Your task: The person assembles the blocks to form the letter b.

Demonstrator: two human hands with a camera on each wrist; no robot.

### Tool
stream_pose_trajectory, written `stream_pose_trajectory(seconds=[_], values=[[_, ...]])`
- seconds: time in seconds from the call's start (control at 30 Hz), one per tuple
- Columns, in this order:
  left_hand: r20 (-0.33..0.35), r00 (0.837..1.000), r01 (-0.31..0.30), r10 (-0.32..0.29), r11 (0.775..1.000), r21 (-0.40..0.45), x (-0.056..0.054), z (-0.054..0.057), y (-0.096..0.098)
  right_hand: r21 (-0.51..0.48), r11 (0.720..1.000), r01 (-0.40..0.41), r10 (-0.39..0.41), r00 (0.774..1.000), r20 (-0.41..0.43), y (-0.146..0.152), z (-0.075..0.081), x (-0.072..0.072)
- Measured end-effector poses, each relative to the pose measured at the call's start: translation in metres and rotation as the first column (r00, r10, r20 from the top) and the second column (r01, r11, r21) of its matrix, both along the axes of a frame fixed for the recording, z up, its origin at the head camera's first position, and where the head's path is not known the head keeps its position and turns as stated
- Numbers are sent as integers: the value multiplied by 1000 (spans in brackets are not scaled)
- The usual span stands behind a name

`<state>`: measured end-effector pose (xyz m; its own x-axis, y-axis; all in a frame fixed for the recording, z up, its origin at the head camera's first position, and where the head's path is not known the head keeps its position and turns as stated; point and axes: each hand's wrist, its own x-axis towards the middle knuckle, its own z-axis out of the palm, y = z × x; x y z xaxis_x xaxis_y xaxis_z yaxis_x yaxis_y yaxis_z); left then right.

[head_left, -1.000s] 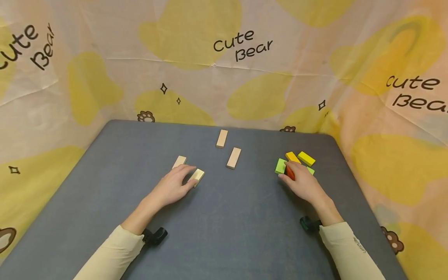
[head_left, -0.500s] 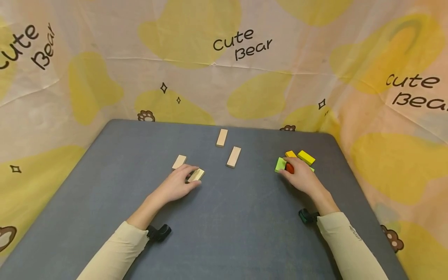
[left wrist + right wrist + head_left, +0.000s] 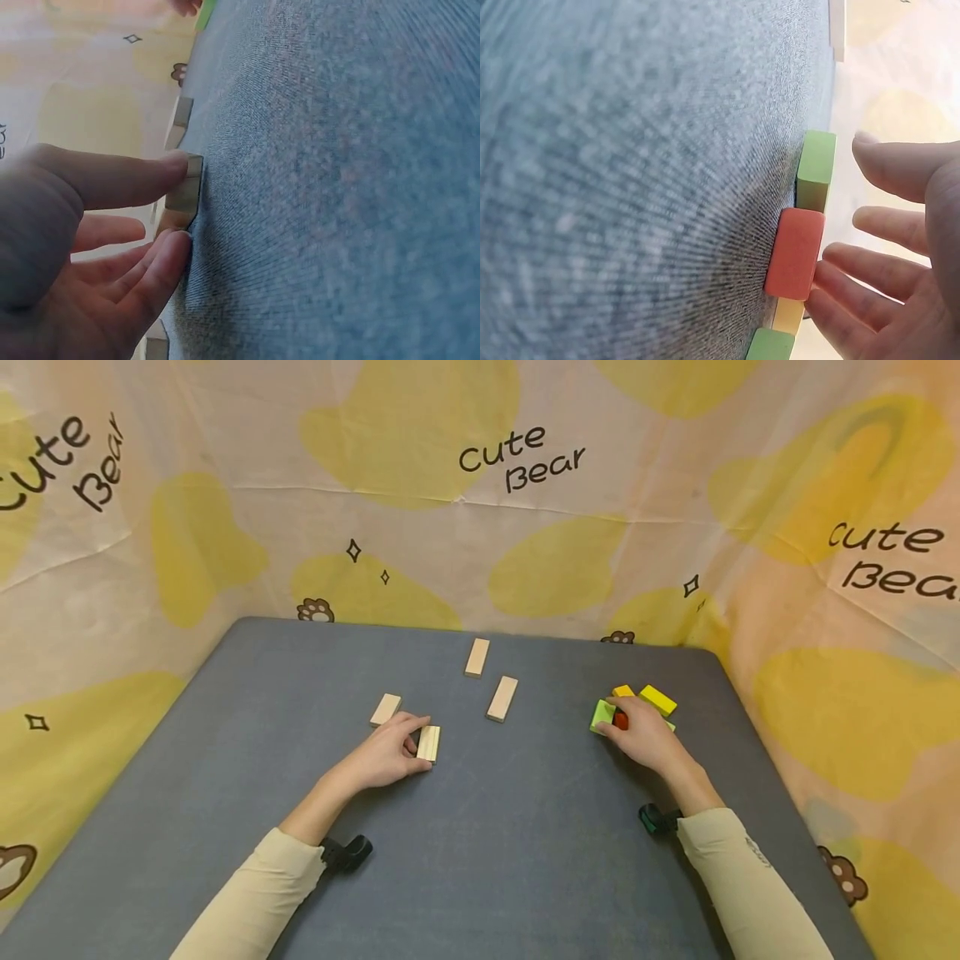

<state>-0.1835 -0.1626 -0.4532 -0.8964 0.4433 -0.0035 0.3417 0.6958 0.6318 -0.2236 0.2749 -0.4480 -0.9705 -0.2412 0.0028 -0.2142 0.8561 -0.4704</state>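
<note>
The left hand [image 3: 382,755] pinches a plain wooden block [image 3: 428,744] between thumb and fingers, at its two ends. In the left wrist view, that wooden block [image 3: 184,193] lies low against the table cloth. Over a group of coloured blocks is the right hand [image 3: 643,732], its fingers extended and spread. The right wrist view has a red block [image 3: 795,255] beside its fingertips, and the thumb stands apart from a light green block [image 3: 817,161]. Both the red block [image 3: 621,721] and a second green block [image 3: 671,725] are partly hidden by the right hand.
A third wooden block [image 3: 386,709] lies just behind the left hand. Two more wooden blocks [image 3: 502,698] [image 3: 477,657] lie farther back. Yellow [image 3: 657,700] and orange-yellow [image 3: 623,692] blocks lie beyond the right hand. Printed cloth walls [image 3: 420,543] enclose the grey table [image 3: 480,860].
The left fingers have come onto the ends of the wooden block, which has turned from slanted to nearly straight. The right hand has shifted slightly; the coloured blocks look about the same.
</note>
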Motion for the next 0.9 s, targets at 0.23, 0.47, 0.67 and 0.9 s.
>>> stream_pose_trajectory(seconds=[0.23,0.47,0.67,0.9], values=[[-22,999,-30,30,1000,-4,-3,-3,1,-1,1000,-6,6,1000,5,-4,0,-1],[-49,999,-8,9,1000,21,1,0,2,-6,1000,-11,11,1000,7,-7,2,0],[-46,999,12,-10,999,36,7,1,4,-1,1000,-16,16,1000,14,-9,2,-1],[-39,999,29,-27,999,35,14,-1,7,-14,999,-39,39,999,-22,-14,4,-2]])
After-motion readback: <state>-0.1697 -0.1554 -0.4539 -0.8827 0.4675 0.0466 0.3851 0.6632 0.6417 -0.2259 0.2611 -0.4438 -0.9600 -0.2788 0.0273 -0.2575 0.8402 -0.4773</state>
